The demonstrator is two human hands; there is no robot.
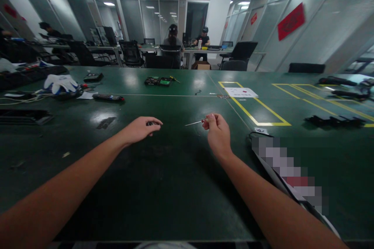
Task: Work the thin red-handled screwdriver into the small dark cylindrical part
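Observation:
My right hand (217, 132) is closed around the handle of a screwdriver (194, 123). Its thin metal shaft points left, toward my other hand, and a bit of reddish handle shows at the fingers. My left hand (143, 129) hovers over the green table (152, 202) with its fingers curled. Something small and dark shows between thumb and fingers there, too little of it to name. A gap separates the screwdriver's tip from my left hand.
White gloves (60, 84), a dark pen-like tool (108, 97) and a black tray (25, 116) lie to the left. Farther back is an open green-and-black tool case (157, 81). Yellow tape (273, 123), papers (241, 92) and black parts (329, 122) are on the right. People sit beyond.

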